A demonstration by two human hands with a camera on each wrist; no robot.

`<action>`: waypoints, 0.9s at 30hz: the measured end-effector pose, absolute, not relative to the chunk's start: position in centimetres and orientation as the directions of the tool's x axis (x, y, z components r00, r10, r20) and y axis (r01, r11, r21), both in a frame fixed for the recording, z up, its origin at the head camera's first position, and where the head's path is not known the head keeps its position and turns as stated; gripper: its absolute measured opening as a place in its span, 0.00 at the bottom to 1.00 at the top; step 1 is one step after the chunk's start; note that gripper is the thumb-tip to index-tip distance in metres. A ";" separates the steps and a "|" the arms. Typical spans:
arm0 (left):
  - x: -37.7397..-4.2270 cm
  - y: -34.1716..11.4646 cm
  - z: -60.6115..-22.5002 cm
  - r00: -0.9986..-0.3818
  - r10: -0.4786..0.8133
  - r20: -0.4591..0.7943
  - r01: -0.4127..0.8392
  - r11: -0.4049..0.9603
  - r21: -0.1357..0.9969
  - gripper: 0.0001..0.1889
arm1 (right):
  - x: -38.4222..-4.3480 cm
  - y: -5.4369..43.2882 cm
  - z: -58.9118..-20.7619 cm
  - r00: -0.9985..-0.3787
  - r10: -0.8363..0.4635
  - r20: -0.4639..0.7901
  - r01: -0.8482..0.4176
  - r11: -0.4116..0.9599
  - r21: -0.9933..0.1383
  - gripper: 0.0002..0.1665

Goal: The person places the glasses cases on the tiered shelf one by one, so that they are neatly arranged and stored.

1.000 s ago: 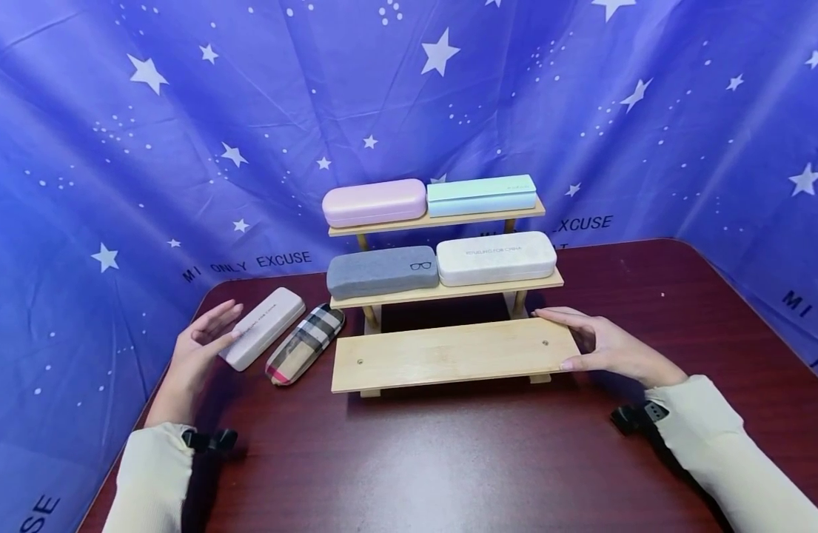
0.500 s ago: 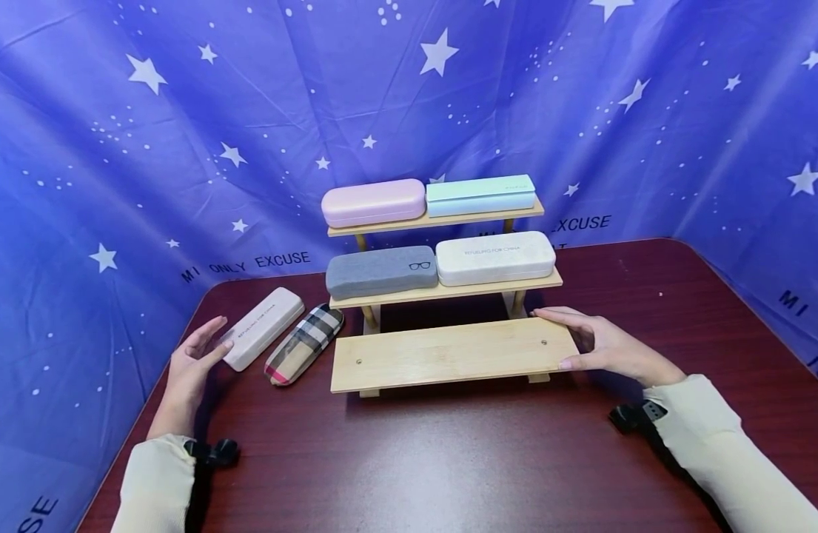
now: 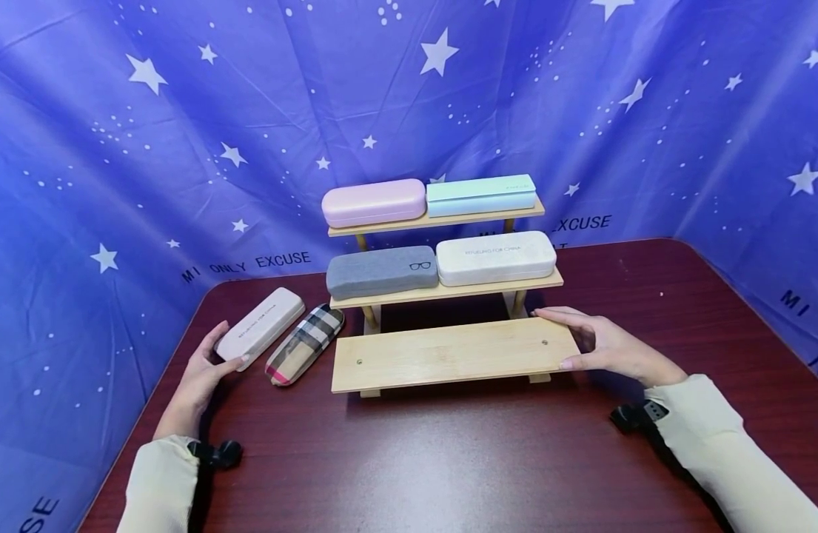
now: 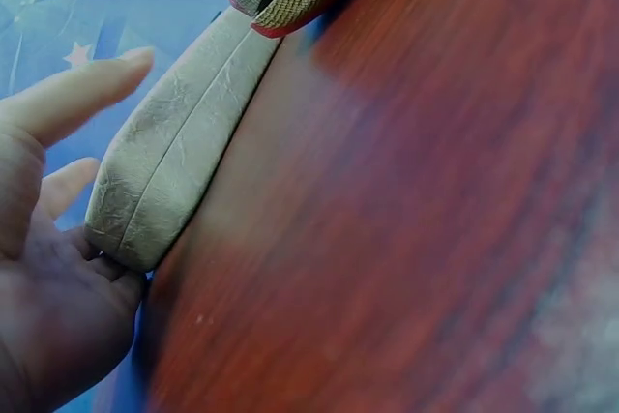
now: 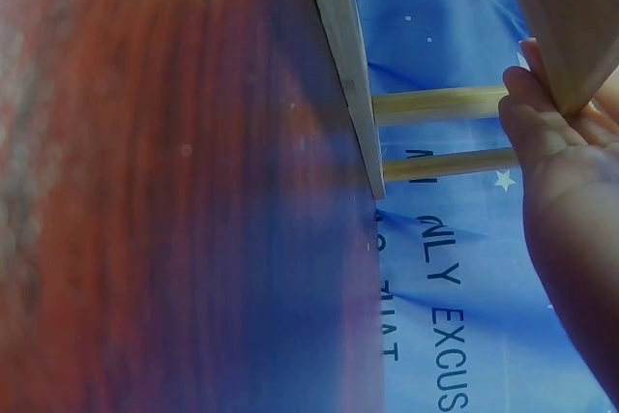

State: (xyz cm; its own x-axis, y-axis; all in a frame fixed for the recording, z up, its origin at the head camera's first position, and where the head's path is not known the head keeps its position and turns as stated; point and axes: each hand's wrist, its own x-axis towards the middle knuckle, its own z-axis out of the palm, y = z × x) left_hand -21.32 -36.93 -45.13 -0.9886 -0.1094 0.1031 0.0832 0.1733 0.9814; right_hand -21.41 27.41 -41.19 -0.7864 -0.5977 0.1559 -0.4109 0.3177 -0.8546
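At the table's left, my left hand is spread around the near end of an off-white glasses case. In the left wrist view, the thumb is straight and slightly apart from the case, while other fingers lie at its end, partly hidden. A plaid soft glasses case lies just right of it. My right hand grips the right end of the bottom shelf of a three-tier wooden display stand, thumb at the front edge, fingers at the back.
A grey case and a white case sit on the middle shelf. The top shelf holds a pink case and a mint-green case. A blue starry curtain hangs behind the dark red table.
My left hand first drew back from above the off-white case, then lowered around its near end. The case has stayed put. My right hand has kept its grip on the stand.
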 end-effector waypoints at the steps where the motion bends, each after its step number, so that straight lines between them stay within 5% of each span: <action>1: -21.3 -36.9 -45.2 -0.990 -0.105 0.092 0.070 0.200 0.977 0.43 | -21.4 27.4 -41.2 -0.787 -0.597 0.156 -0.411 0.319 -0.854 0.42; 12: -21.5 -36.4 -44.4 -0.987 -0.159 0.008 -0.076 0.516 0.853 0.49 | -21.4 27.4 -41.2 -0.789 -0.593 0.159 -0.413 0.321 -0.852 0.42; 27: -21.3 -36.8 -44.2 -0.951 -0.309 0.012 -0.160 0.527 0.835 0.46 | -21.4 27.5 -41.2 -0.795 -0.589 0.142 -0.402 0.337 -0.852 0.43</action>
State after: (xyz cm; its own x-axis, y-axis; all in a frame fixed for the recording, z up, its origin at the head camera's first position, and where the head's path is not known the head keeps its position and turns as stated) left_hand -21.31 -36.77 -44.16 -0.9509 -0.3092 0.0124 -0.1605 0.5269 0.8346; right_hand -21.43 27.51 -41.19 -0.7952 -0.5894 0.1422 -0.4018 0.3367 -0.8516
